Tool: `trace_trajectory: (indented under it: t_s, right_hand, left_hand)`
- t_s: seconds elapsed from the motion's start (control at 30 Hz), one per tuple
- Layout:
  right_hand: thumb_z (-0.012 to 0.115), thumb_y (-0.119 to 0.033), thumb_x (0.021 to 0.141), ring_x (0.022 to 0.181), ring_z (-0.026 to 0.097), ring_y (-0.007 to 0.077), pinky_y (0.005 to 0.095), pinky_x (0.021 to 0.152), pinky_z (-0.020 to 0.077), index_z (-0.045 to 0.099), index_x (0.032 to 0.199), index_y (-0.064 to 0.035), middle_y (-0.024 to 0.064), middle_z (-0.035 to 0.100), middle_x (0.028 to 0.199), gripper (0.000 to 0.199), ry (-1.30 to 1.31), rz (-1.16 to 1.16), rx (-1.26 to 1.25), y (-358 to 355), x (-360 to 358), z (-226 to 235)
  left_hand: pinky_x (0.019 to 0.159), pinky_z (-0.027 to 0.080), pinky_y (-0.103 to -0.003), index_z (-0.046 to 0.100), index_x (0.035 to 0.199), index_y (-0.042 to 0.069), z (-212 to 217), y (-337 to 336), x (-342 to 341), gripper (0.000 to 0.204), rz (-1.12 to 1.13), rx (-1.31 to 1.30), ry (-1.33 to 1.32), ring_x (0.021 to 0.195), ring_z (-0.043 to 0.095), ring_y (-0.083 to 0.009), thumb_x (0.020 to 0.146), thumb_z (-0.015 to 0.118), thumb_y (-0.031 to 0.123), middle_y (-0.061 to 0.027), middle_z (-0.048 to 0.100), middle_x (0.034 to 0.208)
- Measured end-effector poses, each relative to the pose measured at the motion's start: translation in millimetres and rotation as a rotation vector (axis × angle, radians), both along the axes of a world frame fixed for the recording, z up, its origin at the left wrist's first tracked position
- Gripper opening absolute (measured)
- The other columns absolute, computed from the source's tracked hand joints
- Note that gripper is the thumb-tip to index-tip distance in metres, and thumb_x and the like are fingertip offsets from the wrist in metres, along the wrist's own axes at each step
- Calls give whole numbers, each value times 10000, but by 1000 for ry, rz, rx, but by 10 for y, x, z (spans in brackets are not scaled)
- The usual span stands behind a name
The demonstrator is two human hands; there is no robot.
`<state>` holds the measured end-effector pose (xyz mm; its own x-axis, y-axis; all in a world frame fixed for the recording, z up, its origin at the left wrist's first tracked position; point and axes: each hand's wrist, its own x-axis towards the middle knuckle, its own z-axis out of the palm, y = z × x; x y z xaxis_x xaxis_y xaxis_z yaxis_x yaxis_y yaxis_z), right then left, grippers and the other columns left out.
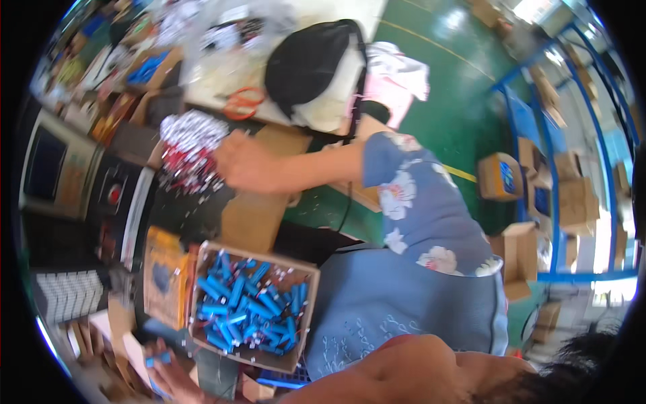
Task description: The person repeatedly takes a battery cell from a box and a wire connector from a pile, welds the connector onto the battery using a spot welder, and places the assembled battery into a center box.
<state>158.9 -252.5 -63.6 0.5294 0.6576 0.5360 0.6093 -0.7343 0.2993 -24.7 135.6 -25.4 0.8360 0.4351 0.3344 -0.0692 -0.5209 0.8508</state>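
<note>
At the lower left, my left hand (pixel 176 378) has its fingers closed around a blue cylindrical battery cell (pixel 158 359). My right hand (pixel 243 161), on the floral-sleeved arm, reaches over the dark worktop to a heap of small silver and red strips (pixel 192 149). Its fingers are bunched at the heap's edge, and blur hides what is between them. An open cardboard box (pixel 306 316) stands between my two hands, close to my body. Many blue battery cells (pixel 245 303) lie jumbled inside it.
A yellow-orange carton (pixel 165 276) stands beside the box of cells. Orange-handled scissors (pixel 243 102) and a black round-topped object (pixel 306 67) are on the pale table beyond. Dark equipment (pixel 111 195) lines the left. Blue shelving (pixel 555 202) with cartons stands at right.
</note>
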Motion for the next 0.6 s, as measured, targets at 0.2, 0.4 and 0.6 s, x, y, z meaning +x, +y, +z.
trace_trajectory:
  t_s: [0.2,0.4,0.6]
  right_hand:
    - [606,-67,791,660,569,271,373,567,444,553,749,-1,118,557,736,94,610,272,539,317,-160,427]
    - [617,-107,869,563,419,48,243,500,354,610,831,31,21,493,589,143,1432,532,884,990,-179,563]
    - [641,-111,862,618,438,25,217,518,373,612,832,52,-1,547,655,168,1484,635,911,1372,-103,590]
  left_hand:
    - [596,404,-229,587,1060,-12,158,-717,481,197,-151,54,166,677,474,-83,896,583,97,-1,572,809]
    - [651,463,-270,652,957,1,90,-909,796,148,-206,108,40,727,588,-159,811,648,22,-100,628,851]
    - [606,422,-330,660,841,-11,179,-981,770,122,-165,192,-29,636,517,-230,797,695,97,-128,604,697]
